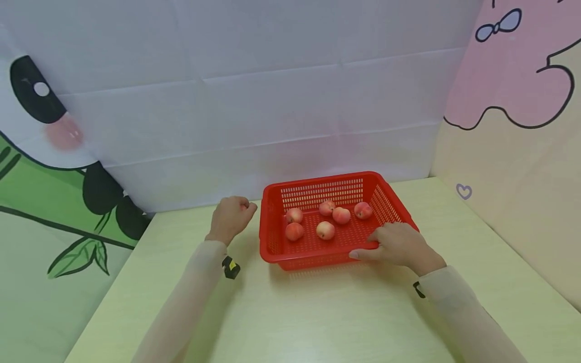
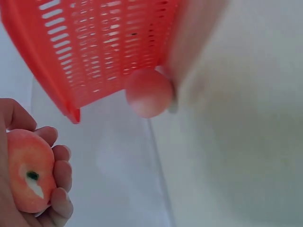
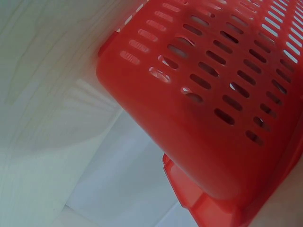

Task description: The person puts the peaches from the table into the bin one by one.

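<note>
A red slotted plastic basket (image 1: 313, 254) stands near the back of the table with several peaches (image 1: 325, 230) inside it. My right hand (image 1: 397, 244) grips its front rim near the right corner, thumb outside the wall. My left hand (image 1: 231, 219) is held just left of the basket, fingers curled around a peach (image 2: 31, 170); the head view hides that fruit behind the hand. Another peach (image 2: 149, 92) shows at the foot of the basket, outside its wall, in the left wrist view. The right wrist view is filled by the basket's slotted outer side (image 3: 161, 118).
A pale wood-look table (image 1: 290, 312) extends in front of the basket. Behind it hangs a white creased sheet (image 1: 272, 111), close to the basket's far rim. Cartoon-printed panels (image 1: 513, 166) stand along the right and left sides.
</note>
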Demonstrator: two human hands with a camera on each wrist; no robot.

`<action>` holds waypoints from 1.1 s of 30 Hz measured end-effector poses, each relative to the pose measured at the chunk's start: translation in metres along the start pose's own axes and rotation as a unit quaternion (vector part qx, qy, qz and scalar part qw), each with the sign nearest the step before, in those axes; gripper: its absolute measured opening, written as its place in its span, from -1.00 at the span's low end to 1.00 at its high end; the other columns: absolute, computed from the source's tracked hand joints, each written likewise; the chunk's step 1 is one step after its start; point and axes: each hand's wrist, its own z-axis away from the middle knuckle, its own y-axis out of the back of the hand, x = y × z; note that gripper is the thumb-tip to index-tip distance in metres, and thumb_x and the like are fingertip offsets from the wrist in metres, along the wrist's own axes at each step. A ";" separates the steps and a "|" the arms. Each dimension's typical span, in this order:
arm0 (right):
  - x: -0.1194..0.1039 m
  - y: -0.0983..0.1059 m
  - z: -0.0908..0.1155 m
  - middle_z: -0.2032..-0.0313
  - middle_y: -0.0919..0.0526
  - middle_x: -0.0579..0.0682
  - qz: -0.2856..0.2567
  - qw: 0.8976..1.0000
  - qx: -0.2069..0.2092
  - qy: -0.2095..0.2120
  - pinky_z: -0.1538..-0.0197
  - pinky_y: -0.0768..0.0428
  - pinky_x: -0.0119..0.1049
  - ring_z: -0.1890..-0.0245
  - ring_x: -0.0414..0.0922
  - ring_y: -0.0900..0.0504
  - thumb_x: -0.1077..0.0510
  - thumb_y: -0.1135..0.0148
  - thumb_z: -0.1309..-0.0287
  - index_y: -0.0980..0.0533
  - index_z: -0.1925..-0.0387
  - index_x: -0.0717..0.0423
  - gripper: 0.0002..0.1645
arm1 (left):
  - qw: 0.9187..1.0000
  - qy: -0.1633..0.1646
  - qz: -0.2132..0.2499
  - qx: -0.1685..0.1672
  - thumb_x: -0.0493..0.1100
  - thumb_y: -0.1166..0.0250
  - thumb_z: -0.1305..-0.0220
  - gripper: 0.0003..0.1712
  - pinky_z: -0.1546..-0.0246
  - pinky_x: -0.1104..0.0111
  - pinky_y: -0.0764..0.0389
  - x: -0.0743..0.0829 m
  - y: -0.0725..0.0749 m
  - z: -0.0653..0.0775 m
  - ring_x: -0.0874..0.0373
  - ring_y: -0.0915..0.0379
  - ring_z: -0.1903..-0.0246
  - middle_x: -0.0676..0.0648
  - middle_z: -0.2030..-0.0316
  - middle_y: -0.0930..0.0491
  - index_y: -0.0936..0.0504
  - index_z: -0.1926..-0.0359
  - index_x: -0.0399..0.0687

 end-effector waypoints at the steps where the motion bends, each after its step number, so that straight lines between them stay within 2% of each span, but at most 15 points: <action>1: 0.000 0.000 0.000 0.79 -0.03 -0.25 0.000 1.000 -0.001 0.000 0.57 -0.05 -0.34 0.69 -0.29 -0.03 -0.76 0.10 0.21 -0.24 0.84 -0.19 -0.20 | 1.000 -0.007 0.000 0.006 -0.10 -0.02 -0.15 -0.61 0.74 0.37 -0.08 0.004 0.003 -0.001 0.17 -0.10 0.77 0.06 0.82 -0.16 -0.32 0.80 0.01; 9: 0.000 0.000 0.001 0.79 -0.05 -0.25 0.000 1.000 -0.006 -0.002 0.56 -0.08 -0.34 0.70 -0.29 -0.05 -0.75 0.10 0.21 -0.25 0.84 -0.18 -0.20 | 0.996 -0.068 -0.031 0.043 -0.11 -0.04 -0.19 -0.58 0.72 0.35 -0.17 0.037 0.024 -0.017 0.14 -0.15 0.75 0.04 0.82 -0.20 -0.32 0.81 -0.01; 14: 0.001 -0.001 0.000 0.80 -0.08 -0.25 0.002 1.000 -0.008 -0.003 0.56 -0.11 -0.35 0.70 -0.29 -0.09 -0.76 0.10 0.21 -0.28 0.84 -0.18 -0.20 | 0.987 -0.134 -0.046 0.079 -0.13 -0.04 -0.19 -0.61 0.69 0.33 -0.16 0.066 0.040 -0.027 0.14 -0.13 0.69 0.03 0.78 -0.18 -0.29 0.77 0.00; 17: 0.001 -0.002 0.000 0.80 -0.08 -0.25 0.002 1.000 -0.005 -0.002 0.56 -0.11 -0.35 0.71 -0.30 -0.08 -0.76 0.10 0.21 -0.28 0.84 -0.18 -0.20 | 0.981 -0.172 -0.035 0.083 -0.15 -0.06 -0.17 -0.69 0.63 0.32 -0.20 0.082 0.047 -0.031 0.13 -0.17 0.61 0.01 0.71 -0.22 -0.33 0.70 0.00; 20: 0.002 -0.003 0.000 0.80 -0.07 -0.25 -0.001 1.000 -0.002 0.001 0.57 -0.09 -0.35 0.71 -0.30 -0.07 -0.75 0.10 0.21 -0.26 0.84 -0.18 -0.20 | 0.979 -0.194 -0.024 0.064 -0.16 -0.09 -0.14 -0.83 0.54 0.31 -0.27 0.096 0.050 -0.036 0.12 -0.24 0.51 0.00 0.61 -0.31 -0.41 0.57 -0.01; 23: 0.002 -0.004 0.000 0.80 -0.05 -0.25 -0.004 1.000 -0.002 0.001 0.57 -0.07 -0.35 0.71 -0.30 -0.05 -0.75 0.10 0.20 -0.24 0.85 -0.17 -0.20 | 0.980 -0.194 -0.014 0.042 -0.13 -0.11 -0.14 -0.90 0.46 0.32 -0.34 0.108 0.051 -0.039 0.12 -0.28 0.44 0.00 0.49 -0.38 -0.48 0.40 -0.05; 28: 0.002 -0.003 0.000 0.80 -0.04 -0.26 -0.006 1.000 -0.002 -0.001 0.57 -0.06 -0.35 0.70 -0.30 -0.03 -0.75 0.09 0.21 -0.24 0.85 -0.18 -0.20 | 0.982 -0.191 0.015 0.006 -0.13 -0.17 -0.07 -0.76 0.43 0.30 -0.38 0.123 0.049 -0.039 0.10 -0.28 0.41 -0.02 0.44 -0.38 -0.45 0.23 -0.11; 33: 0.002 -0.002 0.000 0.80 -0.04 -0.26 -0.007 1.000 -0.003 0.000 0.58 -0.05 -0.35 0.70 -0.30 -0.03 -0.75 0.09 0.20 -0.24 0.85 -0.18 -0.20 | 0.976 -0.210 0.013 -0.053 -0.15 -0.24 -0.01 -0.60 0.36 0.29 -0.41 0.132 0.044 -0.037 0.07 -0.28 0.37 -0.06 0.40 -0.36 -0.35 0.12 -0.17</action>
